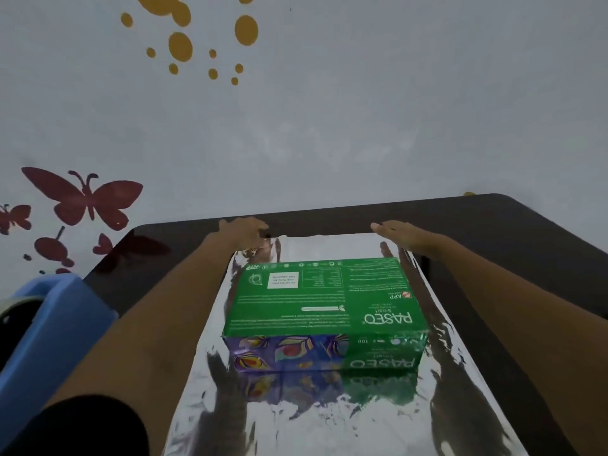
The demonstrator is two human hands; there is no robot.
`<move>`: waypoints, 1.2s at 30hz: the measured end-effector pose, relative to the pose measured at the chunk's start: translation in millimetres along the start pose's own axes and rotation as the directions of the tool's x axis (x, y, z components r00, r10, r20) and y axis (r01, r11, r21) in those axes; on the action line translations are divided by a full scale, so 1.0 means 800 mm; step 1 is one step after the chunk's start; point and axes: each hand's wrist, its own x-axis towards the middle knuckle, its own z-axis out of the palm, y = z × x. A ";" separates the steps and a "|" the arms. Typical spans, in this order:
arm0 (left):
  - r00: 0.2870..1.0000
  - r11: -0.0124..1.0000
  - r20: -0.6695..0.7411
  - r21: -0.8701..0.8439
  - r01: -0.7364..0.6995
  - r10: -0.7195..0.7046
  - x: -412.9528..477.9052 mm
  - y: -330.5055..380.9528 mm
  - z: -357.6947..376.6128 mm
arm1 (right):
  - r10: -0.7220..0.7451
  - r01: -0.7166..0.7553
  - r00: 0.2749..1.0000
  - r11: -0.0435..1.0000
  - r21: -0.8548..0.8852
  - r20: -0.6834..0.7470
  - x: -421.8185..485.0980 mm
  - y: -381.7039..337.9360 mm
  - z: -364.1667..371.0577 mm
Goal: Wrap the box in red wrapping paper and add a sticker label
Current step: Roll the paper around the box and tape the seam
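A: Entry, left side first. Room?

B: Pale grey wall (362,110). Dark red butterflies (87,199) on it at left, yellow dots (180,46) higher up. A blue plastic object (56,320) sits at the table's left edge, partly out of view; what it is, cannot tell. Black sleeve (82,429) on the left upper arm.

A: Surface?

B: Dark table (493,218) with rounded far corners, glossy enough to mirror a butterfly. Paper (329,419) lies flat on it, silver side up, running from the near edge toward the far edge. Wrinkled, and it reflects both forearms.

A: Left hand?

B: Left hand (241,230) is at the paper's far left corner, fingers curled over the edge and gripping it. Slightly blurred.

A: Box?

B: Box (322,297) rests on the paper, about midway between the arms, touching neither. Green top with print upside down to the camera; near side part purple pattern, part green.

A: Right hand?

B: Right hand (399,233) is at the far right corner, fingers straight, palm down, holding nothing. Whether it presses the paper, cannot tell.
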 end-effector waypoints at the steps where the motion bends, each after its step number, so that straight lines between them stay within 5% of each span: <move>1: 1.000 1.000 0.003 -0.022 -0.017 0.017 0.000 0.001 0.000 | 0.008 -0.008 1.000 1.000 -0.023 -0.017 0.004 0.004 0.002; 5: 0.993 0.994 -0.112 -0.098 -0.041 0.030 -0.009 0.002 -0.007 | -0.042 0.029 0.994 0.990 -0.135 -0.100 0.005 -0.015 0.003; 11: 0.931 0.945 -0.346 -0.249 -0.212 0.118 -0.072 0.013 -0.041 | -0.330 0.286 0.915 0.936 -0.203 -0.232 -0.022 -0.051 0.006; 19: 0.704 0.877 -0.697 -0.242 -0.414 0.139 -0.195 0.024 -0.023 | -0.505 0.362 0.839 0.796 -0.486 -0.202 -0.100 -0.100 0.023; 24: 0.583 0.854 -0.782 -0.134 -0.502 0.220 -0.254 0.032 -0.009 | -0.522 0.221 0.836 0.601 -0.768 -0.168 -0.141 -0.109 0.030; 31: 0.575 0.895 -0.802 -0.130 -0.427 0.158 -0.284 0.025 0.019 | -0.596 0.214 0.754 0.621 -0.754 -0.277 -0.200 -0.097 0.040; 36: 0.611 0.933 -0.783 -0.121 -0.338 0.120 -0.292 0.029 0.033 | -0.445 0.287 0.875 0.794 -0.536 -0.190 -0.219 -0.091 0.060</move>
